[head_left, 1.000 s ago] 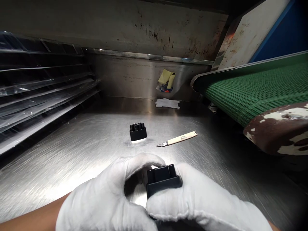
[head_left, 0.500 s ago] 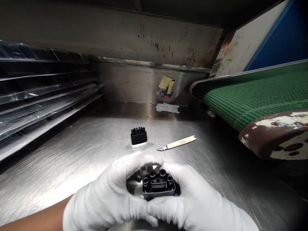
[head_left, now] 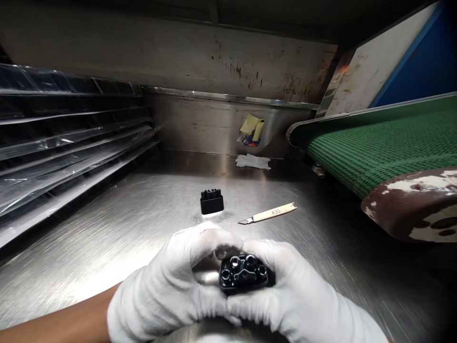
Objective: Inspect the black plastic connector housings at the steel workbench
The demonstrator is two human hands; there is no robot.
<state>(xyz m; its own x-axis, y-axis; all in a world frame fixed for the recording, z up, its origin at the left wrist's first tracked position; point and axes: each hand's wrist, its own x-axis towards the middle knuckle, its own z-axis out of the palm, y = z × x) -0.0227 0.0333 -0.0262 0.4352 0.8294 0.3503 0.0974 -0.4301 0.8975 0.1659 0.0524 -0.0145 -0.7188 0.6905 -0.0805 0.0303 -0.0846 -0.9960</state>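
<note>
Both my hands wear white gloves and together grip a small black plastic connector housing (head_left: 243, 273) low in the middle of the view. Its face with several round sockets is turned up toward me. My left hand (head_left: 171, 290) wraps its left side, and my right hand (head_left: 303, 300) holds its right side. A second black connector housing (head_left: 212, 201) stands on the steel table (head_left: 107, 238) beyond my hands. A cream-handled craft knife (head_left: 269, 213) marked A30 lies to its right, blade pointing left.
A green mesh conveyor belt (head_left: 378, 143) with a worn, rusty roller end (head_left: 410, 205) runs along the right. Stacked clear plastic trays (head_left: 53, 143) fill the left. A white cloth (head_left: 253, 161) and a yellow tag (head_left: 252, 127) sit at the back wall.
I have tilted the held connector so that its socket face points up at me instead of its side. My hands shifted slightly right; the view moved a little.
</note>
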